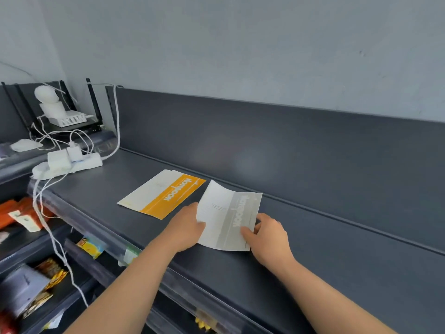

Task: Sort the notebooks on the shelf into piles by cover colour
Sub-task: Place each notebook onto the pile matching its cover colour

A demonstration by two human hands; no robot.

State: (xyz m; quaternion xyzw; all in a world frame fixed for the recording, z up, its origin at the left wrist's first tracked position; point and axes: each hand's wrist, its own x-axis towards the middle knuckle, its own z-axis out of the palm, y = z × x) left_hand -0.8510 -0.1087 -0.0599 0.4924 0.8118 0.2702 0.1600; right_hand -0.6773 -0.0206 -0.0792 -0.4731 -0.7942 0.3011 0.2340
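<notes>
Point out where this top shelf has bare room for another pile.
Most room: the bare shelf right of the grey notebook, out to the frame edge. A smaller patch lies between the orange notebooks and the power strip. Crowded: the left end, around its plugs.

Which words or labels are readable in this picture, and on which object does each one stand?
"notebook": white letters, on the orange notebook.
"notebook": pale letters, on the grey notebook.
Small print on both covers, and labels on the packets on the lower shelves: too blurred to read.
</notes>
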